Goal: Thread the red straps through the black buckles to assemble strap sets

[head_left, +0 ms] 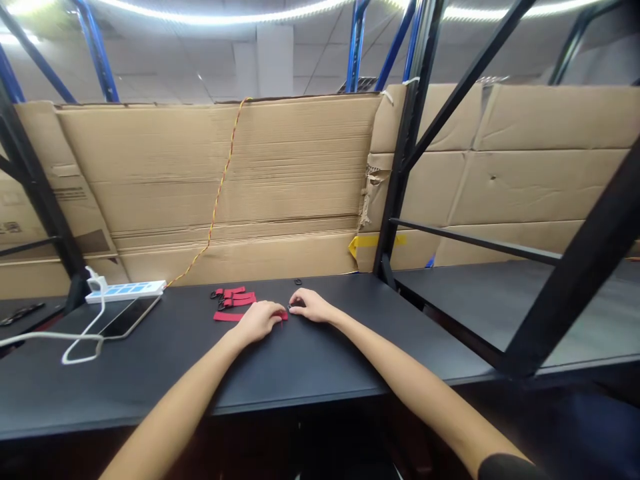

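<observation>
Red strap point(227, 317), partly hidden, is pinched by the left hand point(258, 321); right hand point(312, 307) pinches a blurred piece point(289, 307).

Backed by corrugated cardboard panels point(300, 153), framed by black posts point(409, 133) and blue uprights point(356, 47), lit by white LED strips point(225, 16).

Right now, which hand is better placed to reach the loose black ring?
Probably the right hand: it is nearer the black ring, while the left hand is farther off, over the front red strap. The right seems to hold a small dark piece, which may need setting down first.
</observation>
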The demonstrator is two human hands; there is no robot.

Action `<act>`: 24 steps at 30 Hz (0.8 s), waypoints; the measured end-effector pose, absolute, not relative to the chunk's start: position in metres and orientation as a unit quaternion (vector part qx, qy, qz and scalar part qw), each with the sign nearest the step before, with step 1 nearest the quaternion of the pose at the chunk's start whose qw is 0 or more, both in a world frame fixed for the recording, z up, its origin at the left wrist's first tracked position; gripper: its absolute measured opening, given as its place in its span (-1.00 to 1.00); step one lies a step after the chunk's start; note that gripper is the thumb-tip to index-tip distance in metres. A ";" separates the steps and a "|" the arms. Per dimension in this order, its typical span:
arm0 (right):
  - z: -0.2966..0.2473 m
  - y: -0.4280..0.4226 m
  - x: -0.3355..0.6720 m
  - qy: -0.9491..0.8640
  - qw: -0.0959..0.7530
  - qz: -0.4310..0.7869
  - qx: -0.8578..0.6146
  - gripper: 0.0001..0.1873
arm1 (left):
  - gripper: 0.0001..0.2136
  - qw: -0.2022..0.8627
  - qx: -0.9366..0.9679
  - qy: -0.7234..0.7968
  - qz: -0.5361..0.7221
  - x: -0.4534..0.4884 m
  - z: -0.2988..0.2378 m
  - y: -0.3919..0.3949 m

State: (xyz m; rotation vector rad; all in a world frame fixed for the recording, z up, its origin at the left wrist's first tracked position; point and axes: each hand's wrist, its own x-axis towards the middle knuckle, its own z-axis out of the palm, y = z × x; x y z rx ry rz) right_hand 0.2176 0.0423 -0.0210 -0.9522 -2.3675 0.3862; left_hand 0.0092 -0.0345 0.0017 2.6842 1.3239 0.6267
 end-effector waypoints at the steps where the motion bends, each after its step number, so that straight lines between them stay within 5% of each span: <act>1: -0.021 0.041 0.216 -0.876 0.292 0.170 -0.345 -0.78 | -0.79 0.059 0.872 0.434 0.217 0.009 0.001 -0.033; 12: -0.019 0.032 0.211 -0.704 0.375 0.526 -0.293 -0.63 | -0.81 0.222 0.789 0.504 0.272 -0.001 -0.004 -0.026; 24: -0.012 0.025 0.213 -0.644 0.380 0.606 -0.270 -0.56 | -0.64 0.208 0.818 0.482 0.237 -0.005 0.005 -0.031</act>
